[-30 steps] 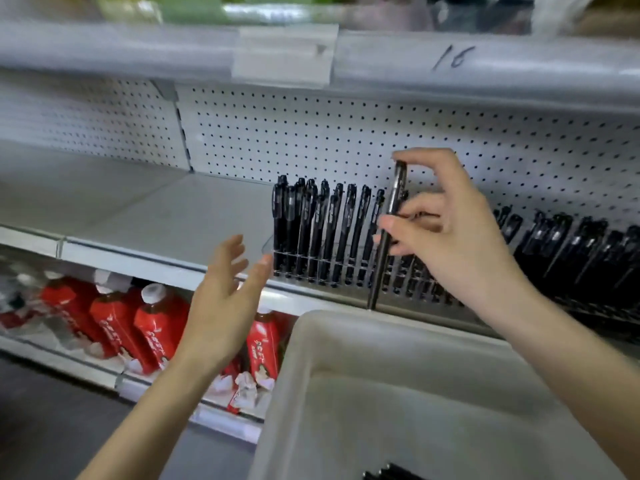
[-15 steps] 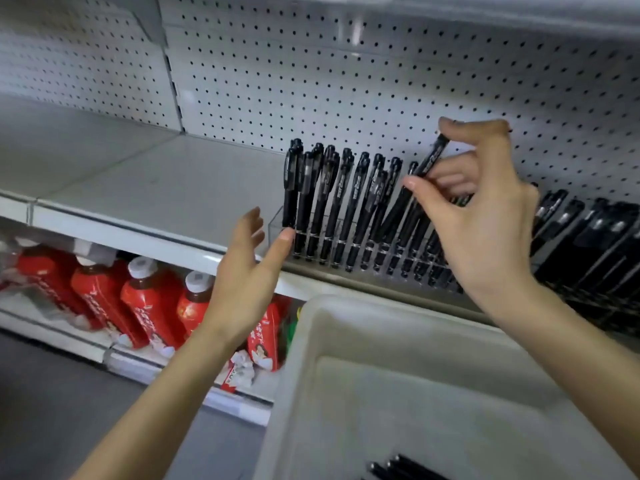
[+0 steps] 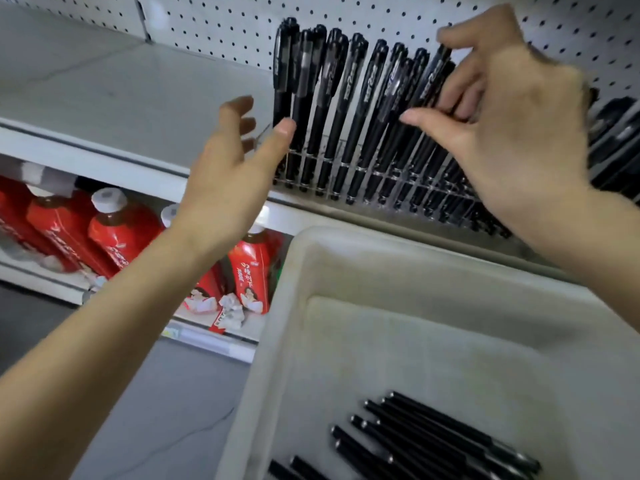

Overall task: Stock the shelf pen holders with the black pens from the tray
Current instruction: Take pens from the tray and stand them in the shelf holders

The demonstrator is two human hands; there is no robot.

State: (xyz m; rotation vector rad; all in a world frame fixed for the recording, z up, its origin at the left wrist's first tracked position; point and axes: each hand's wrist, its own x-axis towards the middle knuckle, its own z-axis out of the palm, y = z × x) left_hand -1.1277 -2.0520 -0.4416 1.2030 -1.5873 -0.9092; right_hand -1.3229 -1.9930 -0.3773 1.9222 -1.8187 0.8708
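A clear pen holder (image 3: 341, 160) on the shelf holds a leaning row of several black pens (image 3: 325, 98). My right hand (image 3: 519, 126) pinches one black pen (image 3: 434, 72) standing in that row, index finger over its cap and thumb lower on the barrel. My left hand (image 3: 225, 174) hovers open at the holder's left end, its thumb tip beside the first pen. Below, a white tray (image 3: 311, 244) holds several loose black pens (image 3: 433, 441) at its near end.
A second holder of black pens (image 3: 616, 133) sits to the right, partly hidden by my right hand. Bare grey shelf (image 3: 121, 91) stretches left, backed by white pegboard (image 3: 225, 22). Red bottles (image 3: 114, 237) stand on the lower shelf.
My right hand has lowered the pen from above the row down into the holder among the others. The view has dipped, bringing the tray's loose pens into sight. My left hand stays open.
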